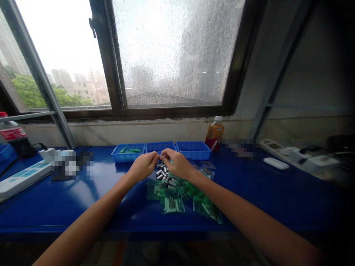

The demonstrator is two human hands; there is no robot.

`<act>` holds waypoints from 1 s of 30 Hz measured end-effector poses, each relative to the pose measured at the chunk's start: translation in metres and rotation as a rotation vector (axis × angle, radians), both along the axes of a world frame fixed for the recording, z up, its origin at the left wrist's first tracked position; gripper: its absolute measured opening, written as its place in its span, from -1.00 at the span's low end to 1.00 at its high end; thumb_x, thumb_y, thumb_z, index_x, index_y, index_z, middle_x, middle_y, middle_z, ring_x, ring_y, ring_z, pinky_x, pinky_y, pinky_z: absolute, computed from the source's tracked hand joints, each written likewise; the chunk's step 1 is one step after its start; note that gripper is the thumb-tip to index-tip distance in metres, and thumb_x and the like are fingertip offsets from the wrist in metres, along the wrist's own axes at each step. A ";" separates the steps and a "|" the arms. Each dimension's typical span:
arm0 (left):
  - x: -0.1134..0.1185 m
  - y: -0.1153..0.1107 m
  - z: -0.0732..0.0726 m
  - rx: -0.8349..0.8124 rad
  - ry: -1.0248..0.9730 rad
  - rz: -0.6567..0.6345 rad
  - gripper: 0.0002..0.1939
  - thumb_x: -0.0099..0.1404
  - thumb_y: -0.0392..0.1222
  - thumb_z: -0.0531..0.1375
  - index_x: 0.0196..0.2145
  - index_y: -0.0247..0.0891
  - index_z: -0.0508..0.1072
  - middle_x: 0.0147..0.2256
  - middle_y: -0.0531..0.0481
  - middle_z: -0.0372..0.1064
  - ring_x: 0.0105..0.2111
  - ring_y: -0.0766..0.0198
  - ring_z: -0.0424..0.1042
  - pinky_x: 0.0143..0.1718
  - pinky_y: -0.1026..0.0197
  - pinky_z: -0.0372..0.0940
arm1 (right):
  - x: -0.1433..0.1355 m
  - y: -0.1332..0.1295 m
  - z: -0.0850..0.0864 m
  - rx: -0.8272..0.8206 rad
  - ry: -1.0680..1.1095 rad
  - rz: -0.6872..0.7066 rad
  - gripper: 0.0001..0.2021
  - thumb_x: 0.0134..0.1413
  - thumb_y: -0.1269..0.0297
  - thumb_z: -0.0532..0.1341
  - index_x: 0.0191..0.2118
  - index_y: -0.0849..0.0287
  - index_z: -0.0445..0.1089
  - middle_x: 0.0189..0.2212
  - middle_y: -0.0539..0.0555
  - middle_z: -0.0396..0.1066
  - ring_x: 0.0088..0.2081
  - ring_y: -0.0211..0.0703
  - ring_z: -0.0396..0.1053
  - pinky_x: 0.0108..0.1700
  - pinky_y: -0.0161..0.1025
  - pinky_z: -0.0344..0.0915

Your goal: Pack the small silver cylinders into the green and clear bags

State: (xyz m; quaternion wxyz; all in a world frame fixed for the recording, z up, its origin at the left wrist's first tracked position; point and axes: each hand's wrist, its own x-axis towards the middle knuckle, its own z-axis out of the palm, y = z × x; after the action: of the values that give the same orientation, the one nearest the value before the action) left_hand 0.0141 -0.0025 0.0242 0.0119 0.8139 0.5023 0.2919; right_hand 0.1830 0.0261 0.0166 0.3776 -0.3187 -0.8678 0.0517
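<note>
My left hand point(143, 165) and my right hand point(177, 162) meet over the middle of the blue table, fingertips pinched together around something small and pale that I cannot make out. Just below them lies a pile of small black-and-white cylindrical pieces point(164, 174). Nearer to me are clear green-tinted bags point(173, 205) with thin rods inside. Another such bag point(206, 210) rests under my right forearm, beside loose green pieces point(194, 190) partly hidden by that arm.
Behind my hands stand three blue bins: the left bin point(118, 158) holds green pieces, next to a middle bin point(161, 145) and a right bin point(194, 154). A drink bottle point(215, 133) stands at the right. Power strips point(26, 179) lie on the left and far right, with a white case point(276, 163).
</note>
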 end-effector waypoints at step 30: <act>-0.007 0.008 -0.012 -0.131 0.254 0.142 -0.72 0.33 -0.13 -0.15 -0.32 -0.21 0.32 -0.29 -0.10 0.43 -0.27 0.12 0.42 -0.30 0.19 0.20 | 0.032 0.036 0.000 0.117 -0.003 -0.296 -0.85 0.04 0.22 0.15 -0.32 0.19 0.36 -0.46 0.05 0.37 -0.32 -0.15 0.25 -0.23 -0.24 0.14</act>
State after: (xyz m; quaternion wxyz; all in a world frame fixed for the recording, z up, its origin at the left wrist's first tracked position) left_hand 0.0071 0.0058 0.0118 -0.0193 0.8040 0.5741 0.1536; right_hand 0.2149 0.0618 0.0168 0.3975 -0.4206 -0.8136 -0.0557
